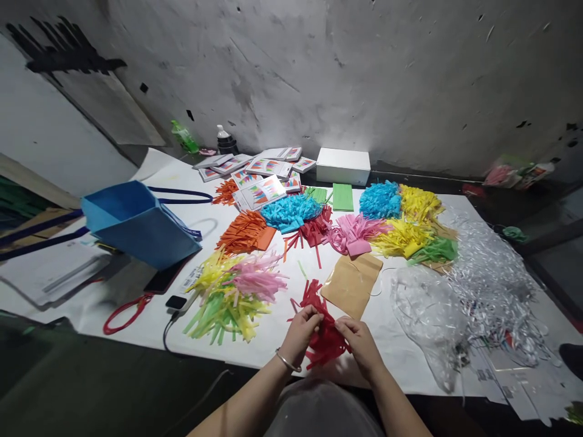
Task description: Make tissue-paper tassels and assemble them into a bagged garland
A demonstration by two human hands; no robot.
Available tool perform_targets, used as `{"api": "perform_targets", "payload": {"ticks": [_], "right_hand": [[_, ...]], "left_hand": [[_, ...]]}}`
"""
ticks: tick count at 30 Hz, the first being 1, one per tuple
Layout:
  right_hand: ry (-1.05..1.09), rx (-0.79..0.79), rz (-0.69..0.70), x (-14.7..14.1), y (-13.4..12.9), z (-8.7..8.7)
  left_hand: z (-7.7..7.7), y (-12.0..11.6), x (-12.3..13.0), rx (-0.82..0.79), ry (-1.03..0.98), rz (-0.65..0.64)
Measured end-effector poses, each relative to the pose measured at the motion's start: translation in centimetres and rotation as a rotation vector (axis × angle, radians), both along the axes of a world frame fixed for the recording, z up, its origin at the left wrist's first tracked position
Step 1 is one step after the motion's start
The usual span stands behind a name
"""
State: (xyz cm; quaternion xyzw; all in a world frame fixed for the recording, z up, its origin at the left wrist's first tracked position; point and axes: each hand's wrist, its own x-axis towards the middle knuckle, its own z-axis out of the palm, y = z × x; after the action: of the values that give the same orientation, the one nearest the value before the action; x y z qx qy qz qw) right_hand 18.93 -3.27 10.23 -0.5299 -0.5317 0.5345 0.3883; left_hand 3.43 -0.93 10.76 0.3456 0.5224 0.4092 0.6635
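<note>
Near the front edge of the white-covered table (291, 352), a bunch of red paper fringe (325, 346) lies between my two hands. My left hand (304, 331), with a silver bangle at the wrist, pinches the fringe from the left. From the right, my right hand (357, 340) closes its thumb and fingers on the same bunch. A brown paper envelope (353, 282) rests just beyond, close to the right hand. Left of my hands sits a loose pile of yellow, pink and green paper fringe (234, 294).
Farther back are orange fringe (246, 232), blue fringe (291, 211), pink fringe (355, 233) and yellow fringe (405, 237). Printed packets (262, 191) and a white box (343, 165) stand by the wall. A blue bag (141, 221) is left; silvery strips (487, 279) and a clear plastic bag (426, 309) lie right.
</note>
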Motion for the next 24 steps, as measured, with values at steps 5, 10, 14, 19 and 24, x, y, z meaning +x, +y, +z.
{"api": "perform_targets", "payload": {"ticks": [5, 10, 14, 19, 24], "right_hand": [[-0.023, 0.005, -0.021, 0.3, -0.6, 0.2], [-0.464, 0.437, 0.002, 0.4, -1.1, 0.4], [-0.686, 0.665, -0.029, 0.7, -1.4, 0.1], [-0.73, 0.707, 0.121, 1.1, -2.2, 0.1], [-0.803, 0.591, 0.191, 1.1, -2.8, -0.5]], "left_hand": [[0.0, -0.5, 0.2, 0.073, 0.026, -0.019], [-0.4, -1.6, 0.1, 0.219, 0.145, -0.12], [-1.0, -2.8, -0.8, 0.716, 0.614, 0.014], [-0.3, -2.2, -1.3, 1.143, 1.035, -0.216], [1.3, -0.4, -1.1, 1.053, 0.958, -0.658]]}}
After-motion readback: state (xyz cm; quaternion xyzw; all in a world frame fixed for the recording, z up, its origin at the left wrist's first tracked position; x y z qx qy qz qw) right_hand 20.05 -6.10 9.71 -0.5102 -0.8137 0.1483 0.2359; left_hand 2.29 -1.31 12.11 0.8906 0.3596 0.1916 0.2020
